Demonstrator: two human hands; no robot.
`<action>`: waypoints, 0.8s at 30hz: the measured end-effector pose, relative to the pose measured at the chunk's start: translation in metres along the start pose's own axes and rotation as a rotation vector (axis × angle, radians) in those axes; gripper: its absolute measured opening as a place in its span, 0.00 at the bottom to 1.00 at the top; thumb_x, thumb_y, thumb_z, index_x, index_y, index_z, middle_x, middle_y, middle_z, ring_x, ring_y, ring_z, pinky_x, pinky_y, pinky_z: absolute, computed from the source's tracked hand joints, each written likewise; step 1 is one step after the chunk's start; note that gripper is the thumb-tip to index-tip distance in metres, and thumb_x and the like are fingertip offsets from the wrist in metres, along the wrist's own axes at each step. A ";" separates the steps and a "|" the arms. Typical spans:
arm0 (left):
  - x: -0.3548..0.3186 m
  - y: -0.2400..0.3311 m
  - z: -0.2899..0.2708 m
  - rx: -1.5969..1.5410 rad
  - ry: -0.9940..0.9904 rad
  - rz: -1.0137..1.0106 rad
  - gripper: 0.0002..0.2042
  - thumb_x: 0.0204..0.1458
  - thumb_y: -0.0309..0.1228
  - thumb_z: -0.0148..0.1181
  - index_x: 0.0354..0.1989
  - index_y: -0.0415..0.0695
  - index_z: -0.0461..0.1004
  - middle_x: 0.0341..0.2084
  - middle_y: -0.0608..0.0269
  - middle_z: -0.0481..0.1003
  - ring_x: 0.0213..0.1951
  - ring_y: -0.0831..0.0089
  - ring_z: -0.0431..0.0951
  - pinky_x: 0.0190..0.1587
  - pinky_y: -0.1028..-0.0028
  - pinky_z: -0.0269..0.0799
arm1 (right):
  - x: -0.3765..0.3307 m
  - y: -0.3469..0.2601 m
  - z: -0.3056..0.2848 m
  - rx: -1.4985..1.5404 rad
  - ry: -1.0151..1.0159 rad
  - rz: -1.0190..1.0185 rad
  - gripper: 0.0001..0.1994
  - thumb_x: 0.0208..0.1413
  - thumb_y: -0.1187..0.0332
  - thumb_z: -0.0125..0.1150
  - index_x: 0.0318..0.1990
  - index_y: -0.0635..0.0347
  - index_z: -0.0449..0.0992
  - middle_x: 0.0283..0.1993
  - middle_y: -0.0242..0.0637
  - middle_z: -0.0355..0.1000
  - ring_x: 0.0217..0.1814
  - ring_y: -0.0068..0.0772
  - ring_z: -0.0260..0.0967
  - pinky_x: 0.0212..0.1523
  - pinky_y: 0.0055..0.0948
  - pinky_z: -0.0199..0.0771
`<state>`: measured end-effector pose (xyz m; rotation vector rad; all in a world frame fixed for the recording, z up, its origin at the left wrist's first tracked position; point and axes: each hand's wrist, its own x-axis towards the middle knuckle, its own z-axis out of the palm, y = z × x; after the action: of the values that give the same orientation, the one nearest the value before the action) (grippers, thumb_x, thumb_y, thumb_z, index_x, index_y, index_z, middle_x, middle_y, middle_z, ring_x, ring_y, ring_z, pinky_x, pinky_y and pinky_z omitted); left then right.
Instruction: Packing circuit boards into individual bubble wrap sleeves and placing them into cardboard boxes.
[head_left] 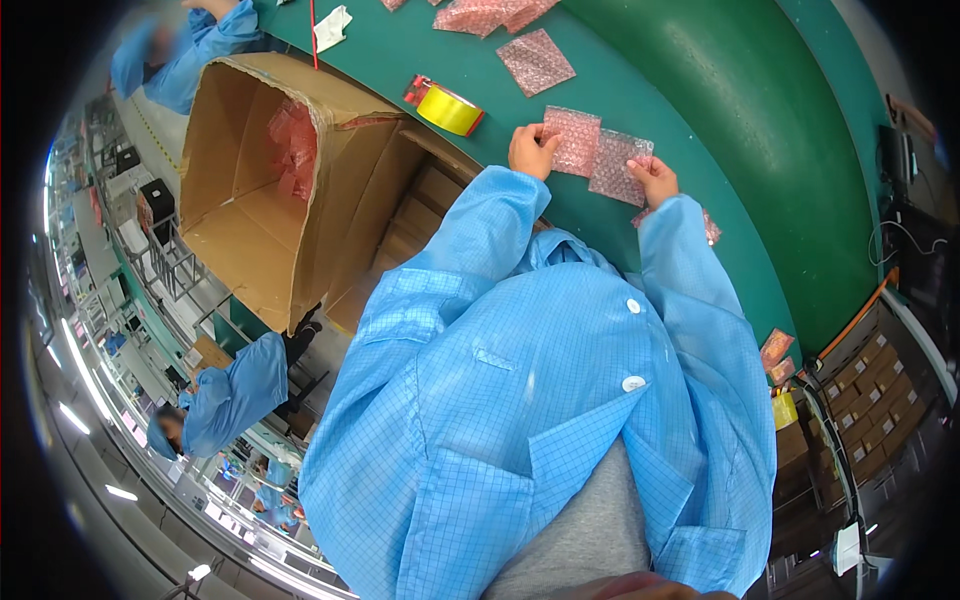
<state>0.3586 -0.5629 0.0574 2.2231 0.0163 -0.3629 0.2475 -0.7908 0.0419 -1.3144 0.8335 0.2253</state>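
Over the green table, my left hand (533, 152) pinches the left edge of a pink bubble-wrap pouch (573, 142). My right hand (655, 181) is closed on the upper right part of a second, paler bubble-wrap pouch (617, 170). The two pouches lie side by side, with their facing edges touching or slightly overlapping. What is inside them I cannot make out. Partly hidden by my right sleeve, more pink bubble wrap (711, 228) lies near the table's front edge. Another pink pouch (536, 62) rests farther back.
A roll of yellow tape (448, 109) in a red dispenser lies left of my hands. Several pink pouches (480, 15) are at the table's far edge. Left of the table stands a large open cardboard box (240, 200) with pink bubble wrap inside. Other people in blue (235, 395) work beyond.
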 end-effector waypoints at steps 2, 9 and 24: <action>-0.001 -0.005 0.001 0.004 0.081 0.063 0.15 0.45 0.37 0.64 0.37 0.39 0.75 0.37 0.51 0.71 0.36 0.58 0.73 0.42 0.65 0.69 | -0.005 -0.011 0.008 0.154 -0.047 0.014 0.09 0.50 0.69 0.66 0.36 0.61 0.74 0.30 0.30 0.74 0.29 0.20 0.69 0.32 0.22 0.69; -0.005 0.001 -0.001 -0.282 0.092 -0.122 0.16 0.49 0.37 0.58 0.40 0.36 0.73 0.39 0.51 0.71 0.37 0.61 0.74 0.43 0.67 0.69 | 0.032 0.002 0.068 -0.146 0.055 -0.096 0.16 0.46 0.65 0.69 0.40 0.62 0.74 0.34 0.35 0.74 0.36 0.31 0.71 0.40 0.28 0.71; 0.005 -0.024 0.007 -0.289 -0.243 -0.132 0.19 0.42 0.29 0.63 0.44 0.36 0.70 0.39 0.50 0.72 0.42 0.60 0.73 0.47 0.67 0.69 | -0.001 0.017 0.106 -0.143 0.041 -0.235 0.22 0.49 0.72 0.64 0.52 0.65 0.66 0.46 0.40 0.72 0.46 0.30 0.70 0.48 0.29 0.69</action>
<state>0.3585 -0.5536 0.0331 1.8857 0.0804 -0.6594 0.2805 -0.6891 0.0314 -1.5426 0.7002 0.0730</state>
